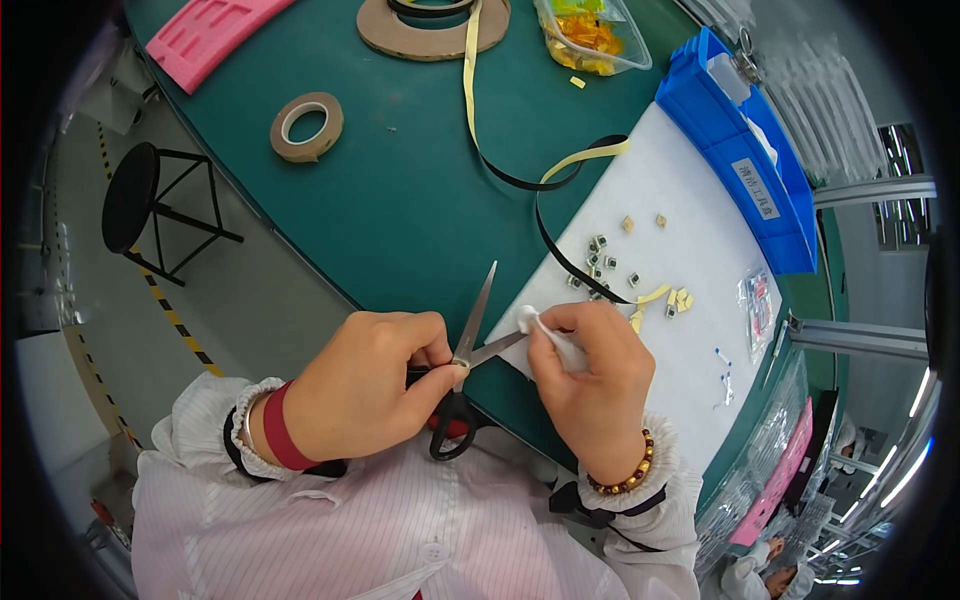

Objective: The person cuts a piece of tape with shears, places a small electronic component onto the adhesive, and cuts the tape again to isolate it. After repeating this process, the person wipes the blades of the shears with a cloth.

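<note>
Black-handled steel scissors [462, 385] sit open in my left hand [365, 385], blades just touching a small white wad [545, 330] pinched in my right hand [590, 385], near the white mat [700, 230]. I judge the cut not yet made; small loose parts [600, 265] wait farther off.

- Green table [400, 200] under everything
- On it: white mat [690, 250], blue bin [745, 170], pink foam [205, 30], tan tape roll [307, 126]
- Black-handled scissors [465, 370] at its near edge

Our left hand [365, 385] hides the scissors' [468, 360] upper handle, tiny parts [600, 262] at one o'clock too small for us to identify, cardboard ring [425, 35] cut off at twelve.
</note>
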Tool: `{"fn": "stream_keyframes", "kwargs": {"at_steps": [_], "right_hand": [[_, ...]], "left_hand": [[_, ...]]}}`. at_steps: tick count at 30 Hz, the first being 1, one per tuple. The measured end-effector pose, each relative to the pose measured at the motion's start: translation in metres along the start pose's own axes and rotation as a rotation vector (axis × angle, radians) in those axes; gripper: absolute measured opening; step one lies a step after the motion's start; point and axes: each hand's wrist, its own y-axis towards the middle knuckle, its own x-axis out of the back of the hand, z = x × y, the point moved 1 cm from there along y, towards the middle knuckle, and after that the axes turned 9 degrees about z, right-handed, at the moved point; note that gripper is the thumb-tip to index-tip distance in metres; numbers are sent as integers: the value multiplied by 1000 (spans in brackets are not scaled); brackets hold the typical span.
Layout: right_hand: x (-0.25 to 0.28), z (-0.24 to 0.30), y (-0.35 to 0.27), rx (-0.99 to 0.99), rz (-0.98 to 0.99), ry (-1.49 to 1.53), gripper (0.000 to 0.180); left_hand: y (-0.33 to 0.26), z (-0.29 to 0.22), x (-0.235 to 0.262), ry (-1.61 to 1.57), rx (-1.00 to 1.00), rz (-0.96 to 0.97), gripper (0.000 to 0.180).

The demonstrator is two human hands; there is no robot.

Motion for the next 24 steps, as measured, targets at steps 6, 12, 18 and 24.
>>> {"fn": "stream_keyframes", "kwargs": {"at_steps": [6, 12, 18, 24], "right_hand": [[13, -11, 1, -26, -115, -70, 16], [59, -19, -7, -266, -331, 171, 10], [70, -17, -12, -267, -377, 240, 9], [50, -15, -16, -263, -87, 228, 10]], "left_hand": [[-5, -1, 0, -28, -16, -26, 13], [-24, -22, 7, 690, -550, -594, 23], [-17, 3, -4, 962, -677, -547, 35], [-14, 8, -19, 1069, -626, -523, 23]]}}
